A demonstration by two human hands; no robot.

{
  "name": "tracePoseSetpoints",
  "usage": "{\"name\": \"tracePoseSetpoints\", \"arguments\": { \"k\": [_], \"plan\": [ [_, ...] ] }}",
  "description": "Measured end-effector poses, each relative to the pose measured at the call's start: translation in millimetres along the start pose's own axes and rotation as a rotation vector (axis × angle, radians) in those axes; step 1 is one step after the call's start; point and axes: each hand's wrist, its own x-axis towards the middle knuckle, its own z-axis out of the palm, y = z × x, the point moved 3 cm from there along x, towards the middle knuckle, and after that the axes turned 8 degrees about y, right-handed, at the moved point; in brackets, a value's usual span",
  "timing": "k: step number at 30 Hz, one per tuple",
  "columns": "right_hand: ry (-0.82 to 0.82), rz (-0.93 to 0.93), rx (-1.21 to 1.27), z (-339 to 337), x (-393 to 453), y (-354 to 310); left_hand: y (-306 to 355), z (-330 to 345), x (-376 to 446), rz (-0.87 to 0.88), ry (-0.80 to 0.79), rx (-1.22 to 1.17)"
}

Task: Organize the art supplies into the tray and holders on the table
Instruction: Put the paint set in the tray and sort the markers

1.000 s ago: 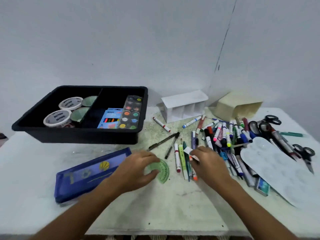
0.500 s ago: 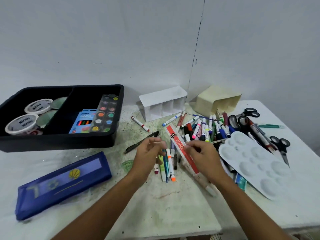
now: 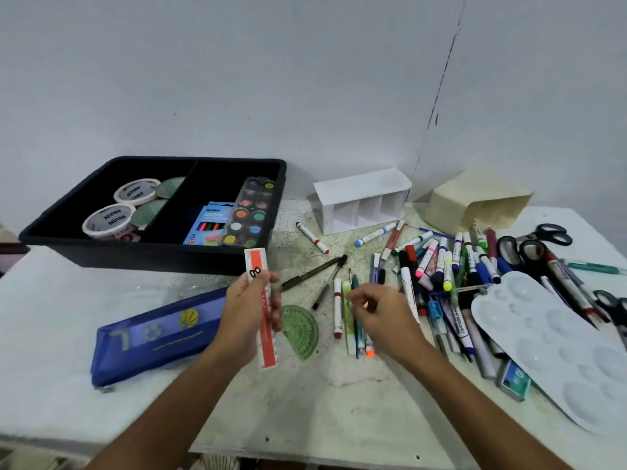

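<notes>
Head view, read left to right. Upper left of frame: black tray [image 3: 101, 256] on the white table [image 3: 305, 418], two compartments. Its left compartment holds two white tape rolls [image 3: 108, 220] and two greenish discs; its right compartment holds a blue box of neon crayons [image 3: 207, 225] with a watercolour palette [image 3: 252, 212] leaning beside it. Lower left: blue pencil case [image 3: 156, 337] lying flat on the table in front of the tray.

Centre: left hand [image 3: 247, 317] raised above the table, fingers and thumb curled round a red-and-white ruler [image 3: 263, 310] — ruler near upright, its top end overlapping the tray's front wall in the frame. Just right of it, a green protractor [image 3: 302, 330] flat on the table. Two dark pens [image 3: 315, 271] lie slanted above the protractor.

Right hand [image 3: 383, 320] hovers over a small row of markers [image 3: 346, 313], fingers loosely curled; whether it pinches anything I cannot tell.

Upper centre: white three-slot holder [image 3: 363, 198] lying on its side. To its right, a cream holder [image 3: 475, 201], also tipped over, mouth towards a large heap of markers and pens [image 3: 448, 266].

Right edge: several scissors [image 3: 539, 245] beside the heap — a white mixing palette [image 3: 549, 340] overlaps some pens at lower right.
</notes>
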Motion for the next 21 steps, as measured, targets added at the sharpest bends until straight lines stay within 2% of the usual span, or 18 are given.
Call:
{"name": "tracePoseSetpoints", "arguments": {
  "k": [2,4,6,10,17,21],
  "plan": [
    [-0.070,-0.145,-0.321,23.0,-3.2,-10.8,-1.2,-15.3,-1.6,-0.042,0.017,-0.029],
    [-0.143,-0.215,-0.597,46.6,-7.7,-21.9,-4.8,-25.7,-3.8,-0.088,0.022,-0.059],
    [-0.197,-0.232,-0.719,68.6,-11.9,-29.3,-8.1,-34.0,-5.5,-0.119,0.021,-0.094],
    [-0.148,-0.240,-0.730,83.6,-14.7,-33.7,-9.4,-40.0,-8.5,-0.159,0.018,-0.152],
    [-0.226,-0.119,-0.712,80.8,-1.8,-40.3,-10.8,-34.4,-6.2,-0.162,0.015,-0.162],
    [-0.220,-0.218,-0.795,82.2,-3.1,-44.6,-13.1,-28.2,-5.9,-0.170,0.002,-0.150]
  ]
}}
